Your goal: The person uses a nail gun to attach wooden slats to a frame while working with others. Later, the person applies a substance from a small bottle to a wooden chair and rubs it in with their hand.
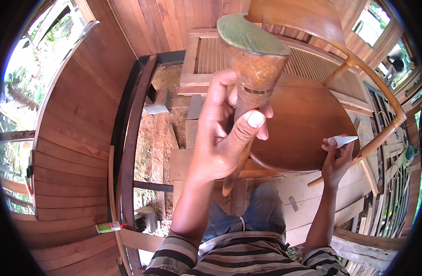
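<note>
The green-topped piece (261, 66) my left hand (224, 131) grips has its slit (258, 90) seemingly unfilled, my right hand (336, 161) pinching a white tube (346, 140).

A floor of pale wooden planks (349, 198) carries the wooden chair, whose round brown seat (307, 122) serves as the landmark. One tapered chair leg (227, 186) shows left of the seat's near edge. Nearer the wearer than the seat, a small grey flat piece (293, 204) lies on the planks. Beyond the seat's far edge is a louvered wooden panel (212, 55); whether it lies flat or leans cannot be told. Well left of the seat, the planks give way to reddish-brown bare earth (174, 92), bearing a grey block (159, 106) and, closer to the seat, a narrow board (172, 136).
</note>
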`<state>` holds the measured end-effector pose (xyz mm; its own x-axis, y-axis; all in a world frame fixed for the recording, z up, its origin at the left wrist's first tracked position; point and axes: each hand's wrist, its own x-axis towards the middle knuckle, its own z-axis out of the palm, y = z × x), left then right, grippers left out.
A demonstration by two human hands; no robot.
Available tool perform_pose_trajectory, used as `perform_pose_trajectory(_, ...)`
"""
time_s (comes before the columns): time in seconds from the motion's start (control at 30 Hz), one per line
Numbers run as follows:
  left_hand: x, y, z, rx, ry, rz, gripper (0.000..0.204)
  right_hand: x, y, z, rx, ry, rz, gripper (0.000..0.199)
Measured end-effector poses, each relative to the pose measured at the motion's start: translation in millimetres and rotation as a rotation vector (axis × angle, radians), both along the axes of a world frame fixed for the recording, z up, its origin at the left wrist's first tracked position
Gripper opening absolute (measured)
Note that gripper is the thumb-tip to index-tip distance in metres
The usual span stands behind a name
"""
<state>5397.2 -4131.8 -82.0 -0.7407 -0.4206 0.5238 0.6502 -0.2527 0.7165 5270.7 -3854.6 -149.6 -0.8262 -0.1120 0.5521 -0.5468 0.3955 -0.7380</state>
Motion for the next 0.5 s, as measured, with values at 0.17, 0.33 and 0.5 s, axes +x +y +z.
perform_pose_trajectory(0.17,7,2,1,-0.013,-0.043,-0.01,0.066,3,3,-3,0.009,0.005,0.007,0.016)
perform_pose_trajectory(0.33,6,-1,2,0.015,-0.034,0.007,0.068,2,-1,-1,0.017,0.012,0.02,0.019)
perform_pose_trajectory(0.5,-5,-5,18,-0.111,0.015,0.206,0.093,-3,-6,3,0.007,0.015,0.024,0.021)
